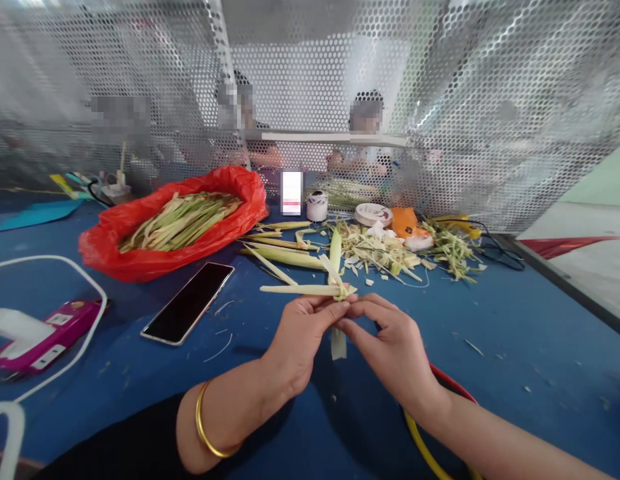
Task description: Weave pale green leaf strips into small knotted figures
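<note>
Both my hands meet over the blue table (515, 347) and pinch a small crossing of pale green leaf strips (330, 283). My left hand (300, 337), a gold bangle on its wrist, grips the crossing from the left with thumb and fingers closed. My right hand (390, 347) pinches it from the right. One strip runs out to the left, one stands up away from me, and a short end hangs down between my hands.
A red plastic bag (140, 247) of leaf strips lies at the left, a black phone (187, 303) beside it. Loose strips and trimmings (390, 250) lie beyond my hands, with a tape roll (373, 213) and a small cup (317, 205). A pink device (45, 340) with white cable sits far left. People sit behind the perforated screen (490, 100).
</note>
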Available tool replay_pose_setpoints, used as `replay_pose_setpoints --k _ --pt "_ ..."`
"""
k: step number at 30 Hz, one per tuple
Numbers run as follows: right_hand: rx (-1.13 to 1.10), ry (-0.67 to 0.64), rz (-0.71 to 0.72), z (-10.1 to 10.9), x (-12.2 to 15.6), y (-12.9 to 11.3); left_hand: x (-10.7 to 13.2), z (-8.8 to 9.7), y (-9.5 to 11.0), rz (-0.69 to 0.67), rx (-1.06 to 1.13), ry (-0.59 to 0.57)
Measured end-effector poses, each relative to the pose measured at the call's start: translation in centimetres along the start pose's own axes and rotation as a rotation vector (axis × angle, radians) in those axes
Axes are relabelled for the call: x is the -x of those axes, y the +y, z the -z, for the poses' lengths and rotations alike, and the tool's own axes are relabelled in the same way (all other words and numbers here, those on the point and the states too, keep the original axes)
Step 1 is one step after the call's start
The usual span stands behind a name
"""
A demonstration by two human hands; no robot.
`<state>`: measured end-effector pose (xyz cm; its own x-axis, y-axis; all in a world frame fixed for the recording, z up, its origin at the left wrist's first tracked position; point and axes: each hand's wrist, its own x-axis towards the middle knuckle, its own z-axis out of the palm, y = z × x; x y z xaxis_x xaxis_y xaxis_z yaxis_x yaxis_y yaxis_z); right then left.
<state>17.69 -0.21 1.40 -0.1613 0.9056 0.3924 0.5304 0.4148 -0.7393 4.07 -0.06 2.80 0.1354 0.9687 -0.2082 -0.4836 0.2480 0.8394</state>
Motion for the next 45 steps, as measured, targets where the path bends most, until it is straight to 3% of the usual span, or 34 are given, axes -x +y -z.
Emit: replay_pose_setpoints --k 5,27,30,33,36,41,45 --pt "0.017 0.002 0.035 -0.1 -0.1 -0.3 0.0 0.0 -0.1 0.004 0.036 0.013" --pt "0.074 -0.218 0.161 1.2 -0.1 -1.1 -0.2 0.3 0.2 -0.027 0.003 0.047" --pt "0.138 -0.108 0.171 2.2 -0.6 -1.0 -0.5 0.6 0.7 -0.011 -0.056 0.047" --pt "0.164 0.014 0.172 2.9 -1.2 -0.6 -0.5 0.8 1.1 0.054 -0.055 -0.027" --pt "0.074 -0.078 0.118 3.1 -1.7 -0.2 -0.4 0.8 1.2 0.09 -0.054 -0.059" --pt "-0.19 -0.183 -0.097 2.5 -1.9 -0.1 -0.4 0.6 0.8 0.037 -0.105 -0.039" --pt "-0.184 -0.215 -0.114 2.1 -1.8 0.0 -0.4 0.6 0.7 0.017 -0.176 -0.061"
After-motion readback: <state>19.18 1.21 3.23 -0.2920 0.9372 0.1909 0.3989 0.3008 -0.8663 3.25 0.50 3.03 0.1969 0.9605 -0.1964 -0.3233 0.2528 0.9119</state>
